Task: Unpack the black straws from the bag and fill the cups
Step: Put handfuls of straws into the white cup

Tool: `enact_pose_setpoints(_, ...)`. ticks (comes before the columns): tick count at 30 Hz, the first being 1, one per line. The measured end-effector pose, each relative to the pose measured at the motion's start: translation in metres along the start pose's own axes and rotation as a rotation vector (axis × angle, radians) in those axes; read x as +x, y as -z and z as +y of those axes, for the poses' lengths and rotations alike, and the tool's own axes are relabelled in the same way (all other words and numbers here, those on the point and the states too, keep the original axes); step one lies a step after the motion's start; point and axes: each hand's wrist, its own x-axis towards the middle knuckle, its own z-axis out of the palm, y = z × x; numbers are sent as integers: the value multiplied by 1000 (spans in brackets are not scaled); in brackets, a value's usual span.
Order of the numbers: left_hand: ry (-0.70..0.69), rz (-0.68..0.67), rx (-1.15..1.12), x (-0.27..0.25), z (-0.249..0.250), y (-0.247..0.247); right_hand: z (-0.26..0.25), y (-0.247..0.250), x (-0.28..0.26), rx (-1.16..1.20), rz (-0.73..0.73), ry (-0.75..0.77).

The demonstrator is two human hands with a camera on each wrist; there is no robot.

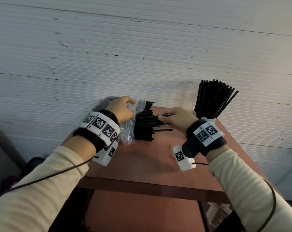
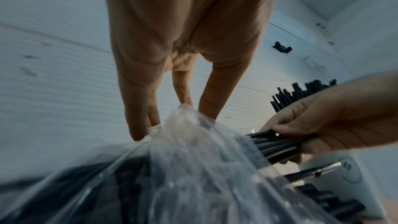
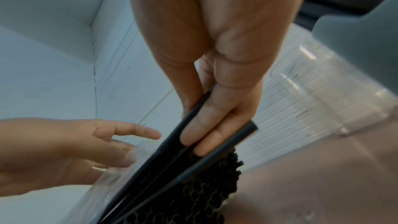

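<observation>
Left hand pinching clear bag, right hand grip pinching black straws, no legible writing

head view looks down; wrist views close, sharing the straws.

Table with bag, cups

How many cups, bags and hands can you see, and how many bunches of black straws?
Cups: 2, a clear empty cup and a cup full of straws.
Bags: 1, the clear plastic bag.
Hands: 2, left hand, right hand.
Straw bunches: 2, counting the pile at the bag.
Total: 7.
</observation>
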Motion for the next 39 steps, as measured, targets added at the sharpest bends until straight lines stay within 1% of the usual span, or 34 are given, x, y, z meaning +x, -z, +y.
enact_pose_setpoints(1, -27, 43, 45, -2, 4, -1, 1, 6, -2, 9, 17, -8)
enact_pose_setpoints(3, -130, 124, 75, -6, 16, -5, 1, 17, -10, 54, 38, -19)
enact_pose_setpoints(5, -252, 112, 49, -11, 32, -12, 1, 26, -16, 45, 42, 2)
enact_pose_setpoints(7, -339, 25, 152, -13, 49, -21, 2, 33, -19, -4, 42, 24)
enact_pose_setpoints(9, -364, -122, 284, -15, 62, -31, 4, 40, -22, -49, 55, 38)
enact_pose_setpoints(11, -396, -299, 271, -12, 69, -41, 4, 45, -26, -35, 57, 52)
enact_pose_setpoints(12, -406, -355, 269, -9, 70, -47, 5, 47, -29, -35, 60, 62)
enact_pose_setpoints(13, -406, -382, 297, -6, 69, -51, 5, 49, -31, -49, 61, 72)
enact_pose_setpoints(16, -372, -383, 374, 4, 69, -63, 7, 54, -36, -126, 65, 86)
enact_pose_setpoints(20, -459, -348, 391, 10, 74, -69, 5, 60, -44, -116, 78, 72)
enact_pose_setpoints(25, -492, -298, 349, 13, 74, -68, -9, 68, -54, -251, 79, 136)
enact_pose_setpoints(27, -520, -256, 279, 8, 79, -62, -21, 74, -58, -346, 130, 205)
enact_pose_setpoints(29, -527, -174, 171, 3, 87, -54, -36, 78, -62, -358, 201, 302)
enact_pose_setpoints(31, -531, -103, -15, -2, 98, -46, -52, 82, -65, -323, 312, 407)
enact_pose_setpoints(33, -544, -83, -238, -5, 110, -40, -71, 84, -69, -254, 410, 515)
enact_pose_setpoints(35, -539, -106, -416, -5, 121, -42, -87, 83, -70, -198, 448, 623)
enact_pose_setpoints(37, -511, -174, -580, -5, 127, -51, -98, 79, -68, -196, 443, 712)
enact_pose_setpoints(39, -474, -236, -681, -3, 127, -65, -99, 73, -62, -250, 421, 741)
